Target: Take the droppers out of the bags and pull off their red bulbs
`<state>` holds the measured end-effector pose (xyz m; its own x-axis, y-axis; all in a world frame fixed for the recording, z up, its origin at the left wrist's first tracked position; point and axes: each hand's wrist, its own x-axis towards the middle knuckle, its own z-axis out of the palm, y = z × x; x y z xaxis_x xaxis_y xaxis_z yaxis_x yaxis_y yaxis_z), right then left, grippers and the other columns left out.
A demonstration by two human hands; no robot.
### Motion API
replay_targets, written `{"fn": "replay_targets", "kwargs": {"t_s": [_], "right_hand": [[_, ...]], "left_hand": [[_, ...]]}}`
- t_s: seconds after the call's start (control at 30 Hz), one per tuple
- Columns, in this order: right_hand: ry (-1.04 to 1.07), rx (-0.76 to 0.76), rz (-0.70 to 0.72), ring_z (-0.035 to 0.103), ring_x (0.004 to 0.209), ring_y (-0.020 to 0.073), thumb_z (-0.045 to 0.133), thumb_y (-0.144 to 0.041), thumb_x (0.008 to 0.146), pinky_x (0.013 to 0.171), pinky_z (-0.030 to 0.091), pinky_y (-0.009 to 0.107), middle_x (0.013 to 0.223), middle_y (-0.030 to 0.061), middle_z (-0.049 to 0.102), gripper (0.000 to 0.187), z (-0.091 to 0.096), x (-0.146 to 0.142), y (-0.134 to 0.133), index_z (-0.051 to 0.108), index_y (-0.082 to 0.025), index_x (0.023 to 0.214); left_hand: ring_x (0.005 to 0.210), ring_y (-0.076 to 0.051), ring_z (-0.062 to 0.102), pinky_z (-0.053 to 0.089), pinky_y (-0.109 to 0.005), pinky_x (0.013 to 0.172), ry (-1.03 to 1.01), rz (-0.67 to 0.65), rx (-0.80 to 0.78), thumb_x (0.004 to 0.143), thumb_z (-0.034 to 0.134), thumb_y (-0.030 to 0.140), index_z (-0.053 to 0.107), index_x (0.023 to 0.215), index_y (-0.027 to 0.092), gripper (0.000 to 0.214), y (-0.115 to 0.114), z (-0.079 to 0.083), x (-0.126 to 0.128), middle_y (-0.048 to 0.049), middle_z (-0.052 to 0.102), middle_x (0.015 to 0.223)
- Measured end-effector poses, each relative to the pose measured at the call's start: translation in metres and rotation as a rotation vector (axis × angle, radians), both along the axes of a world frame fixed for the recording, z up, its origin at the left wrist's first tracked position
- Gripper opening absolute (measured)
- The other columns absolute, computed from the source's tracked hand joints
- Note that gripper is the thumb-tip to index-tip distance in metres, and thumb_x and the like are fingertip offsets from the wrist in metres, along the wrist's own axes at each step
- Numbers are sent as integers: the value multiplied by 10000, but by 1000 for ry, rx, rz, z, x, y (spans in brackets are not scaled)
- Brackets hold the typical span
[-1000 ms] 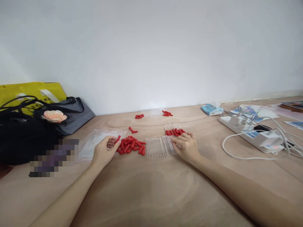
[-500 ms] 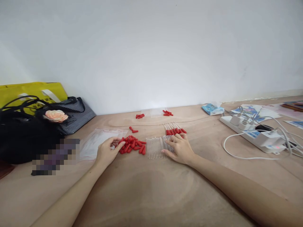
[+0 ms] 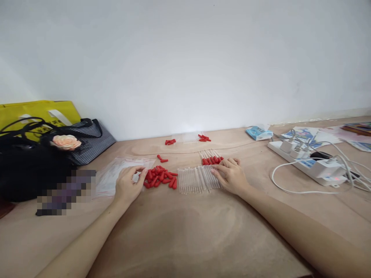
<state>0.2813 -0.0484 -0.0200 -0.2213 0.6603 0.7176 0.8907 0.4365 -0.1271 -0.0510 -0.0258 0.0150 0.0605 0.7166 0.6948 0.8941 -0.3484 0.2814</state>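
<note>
My left hand (image 3: 126,184) rests on the table at the left edge of a pile of red rubber caps (image 3: 160,178). Its fingers are curled with thumb and forefinger close together, and what they hold is hidden. My right hand (image 3: 231,174) lies with its fingers stretched over the right end of a row of clear thin tubes (image 3: 193,180). Just behind that hand is a small bunch of tubes with red caps fitted (image 3: 211,158). Two loose red caps (image 3: 162,158) lie behind the pile.
A clear plastic bag (image 3: 111,175) lies left of my left hand. Black, striped and yellow bags (image 3: 34,154) stand at the far left. A white power strip with plugs and cables (image 3: 313,166) is on the right. More caps and tubes (image 3: 188,139) lie by the wall.
My left hand held a red cap up a second ago and has since dropped to the pile's edge. My right hand slid left over the tubes, then back to their right end.
</note>
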Motion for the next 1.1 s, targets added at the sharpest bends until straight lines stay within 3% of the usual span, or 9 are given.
{"fn": "replay_targets", "kwargs": {"t_s": [0.1, 0.2, 0.33, 0.4, 0.5, 0.63, 0.9, 1.1], "right_hand": [[19, -2, -28, 459, 693, 144, 468, -312, 832, 730, 243, 322, 679, 23, 590, 229, -1, 7, 4, 676, -219, 807], [24, -22, -40, 451, 670, 139, 471, -281, 826, 725, 241, 321, 647, 13, 591, 223, -3, 10, 7, 677, -223, 765], [48, -31, -53, 457, 663, 138, 487, -281, 814, 729, 242, 320, 638, 5, 598, 211, -5, 12, 8, 675, -228, 736], [73, -35, -59, 465, 655, 137, 488, -292, 814, 721, 242, 317, 622, 5, 595, 220, -5, 14, 8, 673, -226, 714], [112, -53, -65, 484, 655, 137, 485, -312, 817, 701, 242, 312, 606, 3, 592, 247, -5, 16, 10, 667, -229, 671], [125, -70, -67, 499, 659, 137, 482, -317, 821, 691, 241, 310, 626, -2, 606, 246, -6, 13, 10, 666, -243, 675], [103, -74, -44, 509, 676, 131, 480, -314, 824, 704, 243, 312, 637, -1, 604, 245, -8, 9, 10, 666, -241, 683], [170, -87, -34, 510, 670, 136, 494, -305, 813, 709, 253, 319, 621, 0, 594, 235, -6, 10, 9, 666, -234, 669]], "left_hand": [[779, -197, 559, 409, -335, 792, 120, -140, 18, 766, 465, 354, 604, 745, 202, 207, 4, 6, 26, -39, 642, 769], [810, -206, 546, 398, -339, 793, 184, -228, -152, 759, 472, 348, 607, 695, 196, 213, 15, 12, 70, -41, 635, 777], [868, -239, 557, 388, -346, 773, 190, -142, -529, 727, 487, 416, 626, 681, 190, 270, 40, 18, 137, -67, 641, 826], [728, -235, 591, 408, -332, 663, 178, -121, -629, 712, 465, 506, 629, 619, 182, 375, 53, 19, 164, -73, 641, 689], [700, -247, 602, 406, -318, 604, 159, -86, -732, 609, 518, 611, 649, 670, 175, 459, 69, 17, 191, -90, 650, 691], [695, -246, 608, 407, -294, 570, 146, -67, -810, 510, 618, 557, 653, 671, 163, 428, 77, 12, 201, -90, 655, 670], [552, -170, 580, 390, -253, 518, 87, -144, -813, 595, 575, 318, 641, 605, 148, 182, 84, 3, 196, -40, 612, 522], [502, -148, 538, 372, -249, 501, 71, -172, -730, 644, 503, 253, 588, 521, 151, 182, 78, 20, 169, -8, 546, 458]]}}
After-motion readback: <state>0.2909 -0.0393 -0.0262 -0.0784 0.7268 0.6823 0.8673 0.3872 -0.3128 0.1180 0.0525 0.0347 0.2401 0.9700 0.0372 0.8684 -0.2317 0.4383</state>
